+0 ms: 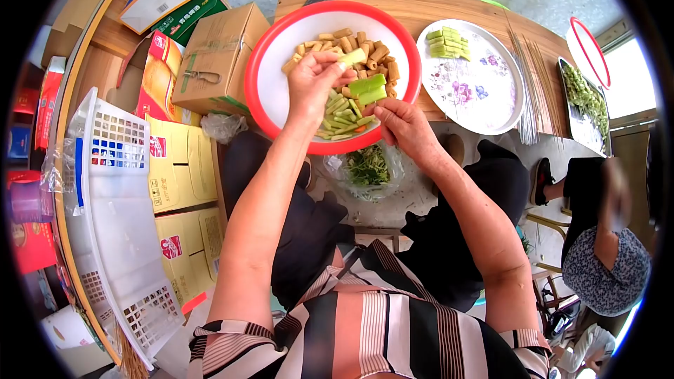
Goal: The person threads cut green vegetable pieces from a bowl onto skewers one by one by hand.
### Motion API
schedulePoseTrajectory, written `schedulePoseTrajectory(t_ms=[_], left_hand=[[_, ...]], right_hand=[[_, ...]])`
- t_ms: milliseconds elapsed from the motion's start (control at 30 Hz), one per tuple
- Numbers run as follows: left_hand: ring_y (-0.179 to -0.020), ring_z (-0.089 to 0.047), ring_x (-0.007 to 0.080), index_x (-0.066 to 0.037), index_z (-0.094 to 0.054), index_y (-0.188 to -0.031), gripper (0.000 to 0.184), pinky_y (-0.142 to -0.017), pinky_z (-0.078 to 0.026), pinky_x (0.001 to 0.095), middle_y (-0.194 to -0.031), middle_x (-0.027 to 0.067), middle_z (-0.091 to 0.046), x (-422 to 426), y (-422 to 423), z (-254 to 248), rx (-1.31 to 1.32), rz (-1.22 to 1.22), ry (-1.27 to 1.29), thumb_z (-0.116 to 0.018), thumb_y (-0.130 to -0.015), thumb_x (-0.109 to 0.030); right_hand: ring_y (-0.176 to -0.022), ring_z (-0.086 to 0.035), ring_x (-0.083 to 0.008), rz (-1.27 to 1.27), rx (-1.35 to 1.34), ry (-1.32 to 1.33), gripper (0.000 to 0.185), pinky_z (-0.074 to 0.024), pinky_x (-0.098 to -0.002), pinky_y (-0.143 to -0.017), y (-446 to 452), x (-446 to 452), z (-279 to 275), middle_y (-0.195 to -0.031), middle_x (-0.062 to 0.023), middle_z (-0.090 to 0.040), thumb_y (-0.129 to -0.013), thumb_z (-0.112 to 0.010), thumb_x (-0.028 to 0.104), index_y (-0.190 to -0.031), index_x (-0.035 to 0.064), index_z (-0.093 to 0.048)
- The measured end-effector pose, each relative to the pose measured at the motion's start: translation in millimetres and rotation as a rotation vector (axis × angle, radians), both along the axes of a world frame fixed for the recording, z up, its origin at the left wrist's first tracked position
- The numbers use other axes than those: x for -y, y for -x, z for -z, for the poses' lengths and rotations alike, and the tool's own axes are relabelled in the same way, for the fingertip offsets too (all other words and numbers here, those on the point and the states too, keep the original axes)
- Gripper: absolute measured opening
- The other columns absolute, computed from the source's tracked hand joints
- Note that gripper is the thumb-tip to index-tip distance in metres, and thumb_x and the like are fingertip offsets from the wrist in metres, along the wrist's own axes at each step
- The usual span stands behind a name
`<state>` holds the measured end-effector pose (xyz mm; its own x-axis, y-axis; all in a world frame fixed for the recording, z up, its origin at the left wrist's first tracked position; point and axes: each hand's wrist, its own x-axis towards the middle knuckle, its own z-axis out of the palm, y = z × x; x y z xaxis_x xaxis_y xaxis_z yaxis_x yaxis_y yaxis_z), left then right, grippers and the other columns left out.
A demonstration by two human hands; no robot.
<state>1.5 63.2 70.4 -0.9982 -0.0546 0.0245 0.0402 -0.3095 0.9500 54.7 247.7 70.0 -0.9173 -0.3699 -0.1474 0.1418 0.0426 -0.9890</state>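
My left hand (pixel 316 84) is over the red-rimmed basin (pixel 261 63), its fingertips closed on a pale yellow-green vegetable piece (pixel 353 57). At the basin's near right rim, my right hand (pixel 404 126) pinches the lower end of a row of bright green vegetable pieces (pixel 368 89), set side by side. Whether a skewer runs through them cannot be made out. Inside the basin lie tan-brown rolls (pixel 379 52) at the far side and green vegetable strips (pixel 340 118) at the near side. A floral plate (pixel 470 105) to the right bears stacked green pieces (pixel 448 43).
Thin skewers (pixel 528 91) lie right of the plate on the wooden table (pixel 421 1). Farther right is a tray of greens (pixel 586 102). A bag of leaves (pixel 368 168) sits below the basin. Cardboard boxes (pixel 217 56) and a white plastic basket (pixel 119 189) stand left. Another person (pixel 607 260) sits at right.
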Motion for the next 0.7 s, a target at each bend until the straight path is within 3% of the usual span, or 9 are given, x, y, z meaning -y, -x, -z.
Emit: schedulePoseTrajectory(t_ms=[167, 700], left_hand=[[-0.084, -0.063, 0.0139, -0.001, -0.058, -0.097, 0.013, -0.073, -0.055, 0.028, -0.096, 0.0097, -0.064, -8, -5, 0, 0.008, 0.099, 0.022, -0.062, -0.085, -0.003], [-0.095, -0.06, 0.018, -0.003, -0.053, -0.105, 0.018, -0.083, -0.052, 0.0344, -0.104, 0.0097, -0.06, -8, -4, 9, 0.037, 0.219, -0.131, -0.056, -0.088, -0.001]], right_hand=[[-0.046, -0.038, -0.0048, 0.036, 0.007, 0.03, 0.022, -0.0301, -0.0207, -0.045, 7, 0, 1, -0.052, 0.004, -0.042, -0.096, -0.047, 0.018, -0.093, 0.0031, -0.063], [-0.047, -0.037, -0.0049, 0.044, -0.014, 0.01, 0.022, -0.0296, -0.0212, -0.045, 6, -3, -1, -0.052, 0.0042, -0.041, -0.096, -0.048, 0.019, -0.093, 0.0026, -0.063]])
